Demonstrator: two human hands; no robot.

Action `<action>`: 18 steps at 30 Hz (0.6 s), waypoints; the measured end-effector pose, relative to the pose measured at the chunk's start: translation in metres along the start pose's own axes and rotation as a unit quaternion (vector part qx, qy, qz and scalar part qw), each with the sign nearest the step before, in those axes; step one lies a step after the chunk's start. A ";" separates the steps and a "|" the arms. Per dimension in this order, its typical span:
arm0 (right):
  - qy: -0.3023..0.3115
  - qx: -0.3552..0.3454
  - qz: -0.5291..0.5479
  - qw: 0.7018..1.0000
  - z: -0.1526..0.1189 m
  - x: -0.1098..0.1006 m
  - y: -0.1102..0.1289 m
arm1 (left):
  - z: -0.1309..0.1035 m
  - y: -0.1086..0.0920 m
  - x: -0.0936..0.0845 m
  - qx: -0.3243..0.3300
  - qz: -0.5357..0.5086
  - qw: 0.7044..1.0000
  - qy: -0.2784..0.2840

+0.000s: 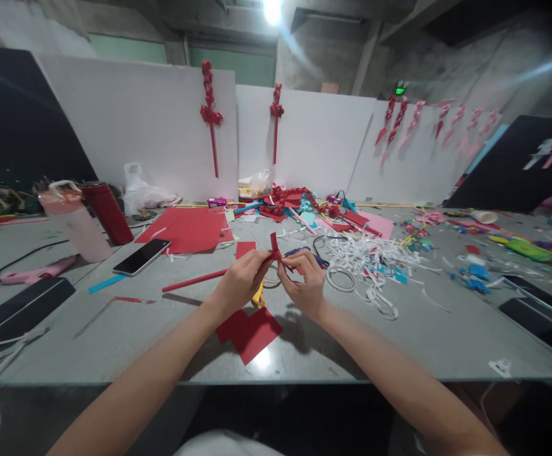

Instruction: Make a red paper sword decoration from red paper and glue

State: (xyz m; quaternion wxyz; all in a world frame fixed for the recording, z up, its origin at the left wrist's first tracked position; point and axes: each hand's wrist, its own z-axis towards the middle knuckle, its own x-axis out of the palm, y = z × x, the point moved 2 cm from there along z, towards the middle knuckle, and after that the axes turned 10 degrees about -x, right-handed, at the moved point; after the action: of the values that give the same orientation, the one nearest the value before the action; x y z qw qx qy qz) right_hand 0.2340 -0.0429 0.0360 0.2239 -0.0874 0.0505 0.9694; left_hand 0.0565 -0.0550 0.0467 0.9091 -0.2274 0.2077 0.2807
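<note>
Both my hands meet above the middle of the table, pinching a small folded red paper strip (274, 243) whose end sticks up between the fingertips. My left hand (245, 275) is closed on it from the left, and my right hand (304, 278) from the right. A thin red paper stick (193, 280) reaches out to the left from behind my left hand. Below my hands lie red paper squares (257, 335), overlapping on the table. Something yellow (259, 296), partly hidden, shows between the hands. Beside my right hand rests a roll of white tape (341, 278).
A phone (142, 256), a pink bottle (74, 221), a red flask (107, 212) and a pink glue gun (38, 271) stand or lie at left. Shredded white paper (375, 256) is heaped at right. Red paper sheets (185, 229) lie behind; red paper decorations (210, 114) hang on the white board.
</note>
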 end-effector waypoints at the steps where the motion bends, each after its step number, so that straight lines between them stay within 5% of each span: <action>1: 0.002 -0.002 0.004 1.000 -0.001 0.001 0.000 | -0.001 0.001 0.001 -0.001 -0.007 1.000 -0.003; 6: 0.000 -0.025 0.010 1.000 -0.004 0.001 0.002 | -0.002 0.002 0.001 0.013 -0.011 1.000 -0.014; 11: 0.029 -0.053 0.004 0.998 -0.005 0.003 0.003 | 0.001 -0.004 -0.002 -0.044 -0.002 0.999 -0.021; 18: 0.096 -0.039 0.093 0.990 -0.010 0.007 0.003 | 0.002 -0.009 -0.008 -0.085 0.025 0.991 -0.095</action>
State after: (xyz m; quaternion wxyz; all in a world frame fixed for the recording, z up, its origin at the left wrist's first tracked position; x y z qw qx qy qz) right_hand 0.2280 -0.0438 0.0252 0.1236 -0.1839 0.0421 0.9742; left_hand 0.0563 -0.0635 0.0553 0.8948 -0.2704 0.1011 0.3404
